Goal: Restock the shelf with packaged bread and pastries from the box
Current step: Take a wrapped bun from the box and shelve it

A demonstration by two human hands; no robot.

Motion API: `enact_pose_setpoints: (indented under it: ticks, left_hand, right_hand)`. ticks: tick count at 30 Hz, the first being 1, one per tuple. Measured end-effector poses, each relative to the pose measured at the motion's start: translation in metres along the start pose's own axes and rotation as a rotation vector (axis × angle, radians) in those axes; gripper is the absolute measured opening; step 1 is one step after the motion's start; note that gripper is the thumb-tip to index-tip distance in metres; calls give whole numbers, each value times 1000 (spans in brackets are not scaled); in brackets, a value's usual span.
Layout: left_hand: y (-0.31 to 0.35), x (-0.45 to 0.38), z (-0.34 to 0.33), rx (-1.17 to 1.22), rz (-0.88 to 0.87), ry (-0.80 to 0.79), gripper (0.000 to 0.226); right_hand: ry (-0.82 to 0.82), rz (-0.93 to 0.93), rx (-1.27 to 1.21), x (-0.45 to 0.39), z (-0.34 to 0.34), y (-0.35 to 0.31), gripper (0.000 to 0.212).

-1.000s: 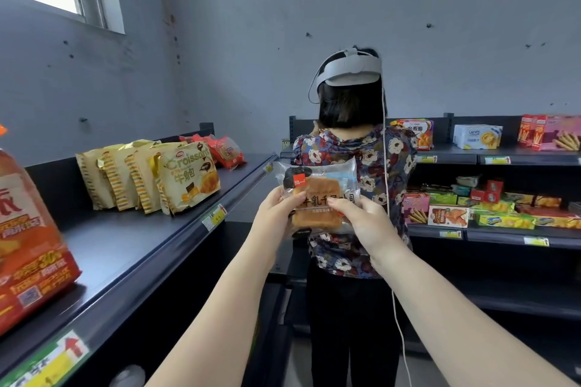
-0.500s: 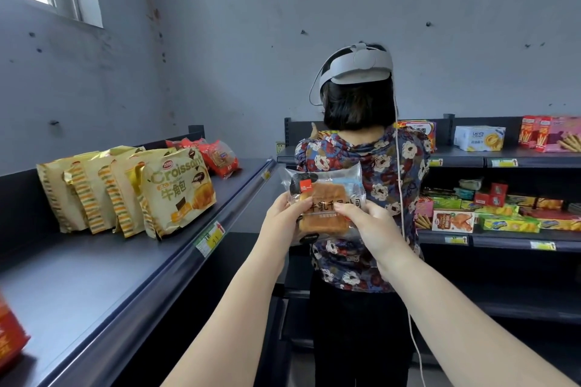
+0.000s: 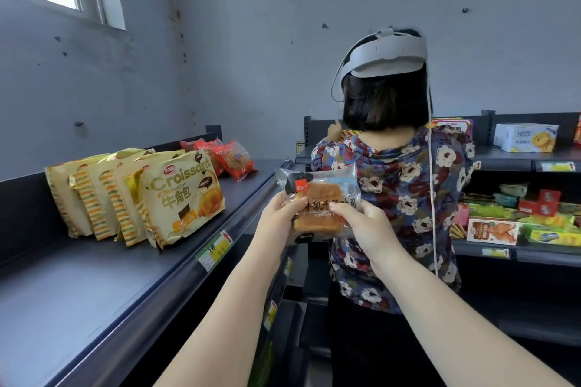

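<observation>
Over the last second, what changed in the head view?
The view swung right: the red-orange bag at the near left of the shelf dropped out of frame. Nothing was taken hold of or let go. Both hands, left hand and right hand, still hold the bread packet in front; croissant bags unmoved.

A clear-wrapped bread packet (image 3: pixel 317 198) with a red label and black lettering is held upright off the shelf (image 3: pixel 103 286), past its front edge. Upright croissant bags (image 3: pixel 176 195) line the shelf's middle; red pastry packets (image 3: pixel 231 159) lean at its far end.
</observation>
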State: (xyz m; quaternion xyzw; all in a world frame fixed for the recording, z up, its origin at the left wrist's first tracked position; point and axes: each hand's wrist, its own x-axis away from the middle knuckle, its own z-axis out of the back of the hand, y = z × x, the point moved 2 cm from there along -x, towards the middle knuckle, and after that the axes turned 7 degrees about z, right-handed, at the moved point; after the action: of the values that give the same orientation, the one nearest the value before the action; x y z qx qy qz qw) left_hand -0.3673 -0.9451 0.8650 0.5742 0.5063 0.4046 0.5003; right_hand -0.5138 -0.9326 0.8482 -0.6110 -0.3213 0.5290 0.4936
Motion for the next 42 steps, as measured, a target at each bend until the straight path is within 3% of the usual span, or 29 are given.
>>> enact_pose_setpoints:
  ticks: [2, 6, 15, 17, 21, 29, 33, 42]
  left_hand:
    - [0, -7, -1, -12, -8, 31, 27]
    - [5, -20, -3, -22, -24, 76, 20]
    - [6, -44, -1, -38, -50, 160, 18]
    - [5, -48, 2, -47, -49, 188, 19]
    - [7, -57, 6, -43, -53, 229, 21]
    - [0, -85, 11, -81, -79, 281, 28]
    - [-5, -106, 14, -64, -85, 261, 23]
    - [-14, -191, 34, -65, -99, 212, 10]
  right_hand:
    - [-20, 10, -11, -10, -2, 3, 24]
    - [-52, 24, -30, -30, -6, 10, 59]
    - [-136, 54, -93, -65, -19, 24, 71]
    - [-178, 54, -68, -71, -22, 26, 62]
    - [-233, 81, -84, -82, -27, 26, 5]
    - [-270, 91, -140, -112, -35, 39, 12]
    - [-265, 79, -149, -132, -40, 51, 4]
    - [-229, 70, -117, -200, -60, 76, 13]
